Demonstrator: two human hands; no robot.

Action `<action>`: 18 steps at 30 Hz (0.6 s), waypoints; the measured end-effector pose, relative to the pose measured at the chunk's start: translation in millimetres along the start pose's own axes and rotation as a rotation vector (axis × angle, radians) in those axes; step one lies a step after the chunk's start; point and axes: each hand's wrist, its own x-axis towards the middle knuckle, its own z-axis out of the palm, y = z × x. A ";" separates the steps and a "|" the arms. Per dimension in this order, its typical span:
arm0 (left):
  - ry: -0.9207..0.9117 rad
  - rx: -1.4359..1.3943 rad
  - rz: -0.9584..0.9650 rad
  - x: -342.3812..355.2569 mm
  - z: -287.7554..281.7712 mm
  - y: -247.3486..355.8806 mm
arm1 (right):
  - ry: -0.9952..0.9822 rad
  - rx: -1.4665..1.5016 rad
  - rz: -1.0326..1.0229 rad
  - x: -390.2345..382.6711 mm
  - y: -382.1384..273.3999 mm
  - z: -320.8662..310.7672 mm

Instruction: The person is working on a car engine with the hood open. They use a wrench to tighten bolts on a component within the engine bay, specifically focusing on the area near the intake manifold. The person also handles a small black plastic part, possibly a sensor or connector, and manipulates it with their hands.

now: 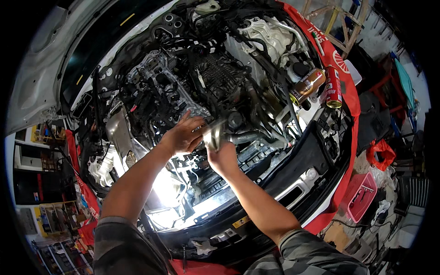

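Head view: the left hand [183, 135] rests half open, fingers spread on the engine [201, 78] in the middle of the open bay, holding nothing, and just right of it the right hand [222, 156] is closed around a flat metal tool [213, 135]. I think the tool may slip from its seat and fall deep among the hoses, because the grip is near its lower end; further right, the brown spray can [308, 85] and the red can [333, 87] lie on the red fender cover [350, 91] and could roll off if it is bumped.

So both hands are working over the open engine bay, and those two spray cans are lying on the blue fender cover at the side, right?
Not quite: the fender cover is red, not blue. The head view shows the left hand and right hand meeting over the engine bay, the right gripping a small metal part, and the two spray cans lying at the bay's edge beside that red cover.
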 end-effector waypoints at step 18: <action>-0.046 0.077 0.120 5.4 6.0 -9.4 | 0.058 0.343 0.121 1.0 3.4 17.2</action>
